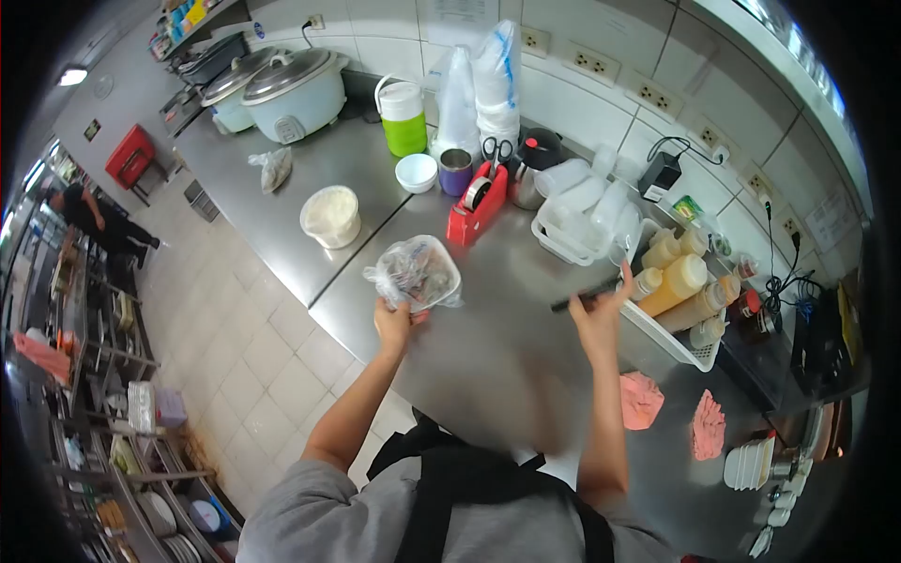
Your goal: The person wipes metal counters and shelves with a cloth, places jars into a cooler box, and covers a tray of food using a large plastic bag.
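My left hand [394, 326] grips the near edge of a white tub [439, 273] with a clear plastic bag [410, 269] bunched in it; what the bag holds is hard to make out. On the right, my right hand [601, 310] is closed around a dark, thin object [584, 296], perhaps a marker or a knife, which points left. That hand is beside a white basket of sauce bottles [678, 281]. A round white tub [330, 217] sits behind and to the left of my left hand. Beyond the bagged tub stands a red tape dispenser [476, 208].
Rice cookers [293, 98], a green jug [404, 127], a white bowl [416, 173], a purple cup [456, 172] and a basket of containers [574, 230] line the back. Pink cloths [641, 401] lie right. Another person [103, 220] stands far left.
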Demonstrator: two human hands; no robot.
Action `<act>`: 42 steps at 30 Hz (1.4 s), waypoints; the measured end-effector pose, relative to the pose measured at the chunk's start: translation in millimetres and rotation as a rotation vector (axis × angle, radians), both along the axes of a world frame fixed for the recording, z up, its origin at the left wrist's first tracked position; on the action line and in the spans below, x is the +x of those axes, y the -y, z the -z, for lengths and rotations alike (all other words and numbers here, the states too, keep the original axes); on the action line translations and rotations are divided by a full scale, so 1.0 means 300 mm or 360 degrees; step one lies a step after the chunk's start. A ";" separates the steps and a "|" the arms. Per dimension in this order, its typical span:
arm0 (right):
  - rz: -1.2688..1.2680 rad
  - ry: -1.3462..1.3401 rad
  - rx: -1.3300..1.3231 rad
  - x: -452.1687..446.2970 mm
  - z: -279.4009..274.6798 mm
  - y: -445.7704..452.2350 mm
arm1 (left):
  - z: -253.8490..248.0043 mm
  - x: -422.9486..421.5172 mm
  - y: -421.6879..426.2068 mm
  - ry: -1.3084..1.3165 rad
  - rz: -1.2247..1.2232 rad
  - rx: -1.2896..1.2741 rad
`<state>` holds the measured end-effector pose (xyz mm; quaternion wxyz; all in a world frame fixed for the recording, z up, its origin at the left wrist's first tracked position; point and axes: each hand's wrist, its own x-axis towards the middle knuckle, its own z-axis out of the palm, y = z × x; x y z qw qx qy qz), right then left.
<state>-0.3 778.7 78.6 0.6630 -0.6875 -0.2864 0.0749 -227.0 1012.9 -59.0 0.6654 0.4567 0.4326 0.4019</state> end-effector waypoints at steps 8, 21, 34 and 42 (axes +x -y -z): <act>0.0244 0.0643 -0.0001 0.222 -0.035 -0.850 | 0.009 -0.168 -0.302 -0.0203 0.0316 -0.0170; 0.0408 0.0897 -0.1115 0.432 0.219 -1.176 | 0.096 -0.251 -0.910 -0.0374 -0.0022 -0.0188; 0.0257 0.0775 -0.1051 0.358 0.062 -1.128 | 0.002 -0.173 -0.958 -0.0192 -0.0051 -0.0093; 0.0458 0.0644 -0.1204 0.026 -0.008 -0.322 | 0.007 -0.232 -0.789 -0.0567 -0.0666 0.0620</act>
